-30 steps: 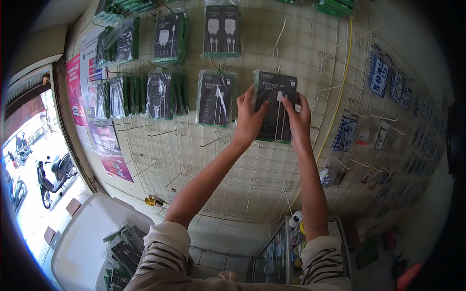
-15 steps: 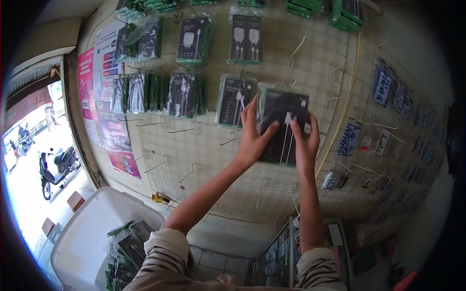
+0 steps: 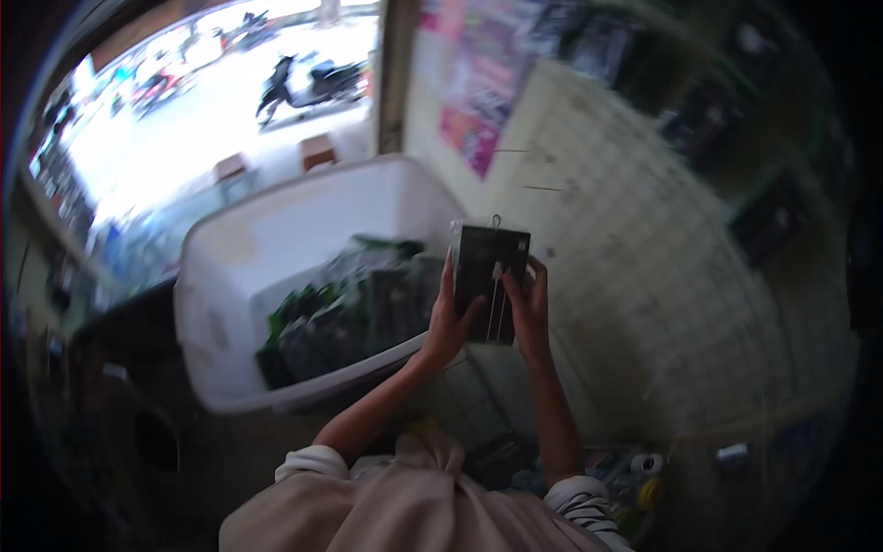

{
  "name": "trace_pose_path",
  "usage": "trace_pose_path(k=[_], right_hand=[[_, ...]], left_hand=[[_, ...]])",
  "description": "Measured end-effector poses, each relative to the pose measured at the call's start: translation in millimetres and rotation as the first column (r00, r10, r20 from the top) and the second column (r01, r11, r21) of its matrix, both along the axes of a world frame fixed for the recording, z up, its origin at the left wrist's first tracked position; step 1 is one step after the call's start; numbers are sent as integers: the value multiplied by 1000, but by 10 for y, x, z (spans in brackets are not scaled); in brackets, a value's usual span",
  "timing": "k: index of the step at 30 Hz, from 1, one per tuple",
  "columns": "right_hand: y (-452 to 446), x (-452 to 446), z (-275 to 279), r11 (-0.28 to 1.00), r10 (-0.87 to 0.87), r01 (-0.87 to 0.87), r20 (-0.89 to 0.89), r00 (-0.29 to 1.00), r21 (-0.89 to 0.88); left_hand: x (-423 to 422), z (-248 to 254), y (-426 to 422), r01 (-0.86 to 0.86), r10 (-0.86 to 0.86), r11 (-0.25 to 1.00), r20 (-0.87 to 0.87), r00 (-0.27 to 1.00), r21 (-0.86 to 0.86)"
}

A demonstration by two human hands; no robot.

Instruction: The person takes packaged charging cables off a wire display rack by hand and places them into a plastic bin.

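Between my hands is a black boxed charging cable (image 3: pixel 480 267) in clear wrap, with a white cable pictured on its front and a hanging loop at the top. My left hand (image 3: pixel 448 322) grips its left side, thumb across the front. On the right side, my right hand (image 3: pixel 528 308) holds it with the thumb on the pictured cable. The pack is upright, close to the right rim of a large white plastic tub (image 3: pixel 216 276). Inside the tub lie many dark and green packs (image 3: pixel 368 299), blurred.
To the right is a wall with a wire grid (image 3: pixel 625 184) and hanging packs (image 3: pixel 704 115). Pink posters (image 3: pixel 478 83) are by the doorway. Outside stands a parked scooter (image 3: pixel 313 83). Brown stools (image 3: pixel 317 152) stand behind the tub. Assorted items (image 3: pixel 644 465) sit low at the right.
My view has swung left and down from the wall grid to the tub. Both hands have carried the boxed cable away from the hanging rows, still gripping its sides.
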State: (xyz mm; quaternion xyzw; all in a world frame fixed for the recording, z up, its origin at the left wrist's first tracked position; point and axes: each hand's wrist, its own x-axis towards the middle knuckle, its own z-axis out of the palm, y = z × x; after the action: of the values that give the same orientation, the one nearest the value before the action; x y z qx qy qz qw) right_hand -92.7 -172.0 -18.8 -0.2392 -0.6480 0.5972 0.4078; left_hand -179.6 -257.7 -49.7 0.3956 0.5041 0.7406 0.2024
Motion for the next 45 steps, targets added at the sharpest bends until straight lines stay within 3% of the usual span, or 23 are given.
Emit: trace_pose_path(k=[2,4,7,9,10,11,13,15,16,17,20,21,27,29,30,32,33,35,38,41,45], right_hand=[[-153,-415,-181,987,163,-163,35,986,-14],[-220,-769,-420,961,274,-275,98,957,6],[-338,-1201,-727,917,359,-388,238,902,87],[-432,-1483,-1158,892,388,-438,307,869,113],[-510,-1585,-1330,873,323,-423,364,874,241],[-559,-1643,-1502,866,345,-443,363,865,232],[-679,-1698,-1738,784,271,-476,471,840,398],[-704,-1691,-1840,755,319,-545,521,792,365],[-732,-1647,-1760,663,194,-575,633,750,479],[-743,-1619,-1698,550,42,-609,710,703,571],[-711,-1590,-1668,450,-93,-670,778,622,590],[-701,-1571,-1660,390,-164,-700,793,586,598],[-619,-1454,-1563,471,-124,-717,844,523,514],[-497,-1295,-1581,569,-34,-599,743,668,564],[-416,-1179,-1501,597,-87,-553,733,675,581],[-303,-857,-1256,628,-153,-389,597,788,674],[-206,-692,-1159,633,-206,-354,590,780,689],[4,-317,-917,632,-269,-200,454,850,749],[189,289,-230,595,-439,20,303,846,804],[262,916,626,498,-576,194,155,803,845],[276,1648,1475,213,-723,399,-130,678,892]], left_hand=[[-321,-177,-248,-122,122,992,11,992,-39],[-556,-364,-422,-464,426,884,-309,850,-57],[-823,-589,-728,-511,446,822,-276,852,-251],[-962,-911,-890,-626,536,741,-350,769,-241],[-1009,-1043,-975,-641,535,686,-359,765,-343],[-1048,-1181,-1024,-640,531,630,-357,768,-440],[-1128,-1384,-1133,-619,512,601,-351,784,-505],[-1161,-1433,-1256,-382,325,604,-221,919,-700],[-1186,-1501,-1269,-274,239,561,-164,957,-781],[-1207,-1573,-1287,-275,241,554,-164,956,-786],[-1239,-1682,-1236,-128,-34,474,-163,986,-871],[-1249,-1733,-1225,-120,-50,480,-163,985,-869],[-1337,-1755,-1137,-63,-223,393,-162,961,-917],[-1249,-1379,-1013,-353,-161,121,-369,915,-928],[-1205,-1188,-863,-357,-213,157,-384,898,-921],[-1021,-857,-570,-611,-112,310,-666,737,-728],[-923,-699,-380,-596,-136,357,-671,728,-719],[-691,-336,46,-516,-57,707,-766,641,-484],[-208,193,572,-262,-19,937,-783,621,-230],[313,849,901,10,-40,999,-768,640,-44],[909,1605,1297,286,-67,941,-728,683,182]])
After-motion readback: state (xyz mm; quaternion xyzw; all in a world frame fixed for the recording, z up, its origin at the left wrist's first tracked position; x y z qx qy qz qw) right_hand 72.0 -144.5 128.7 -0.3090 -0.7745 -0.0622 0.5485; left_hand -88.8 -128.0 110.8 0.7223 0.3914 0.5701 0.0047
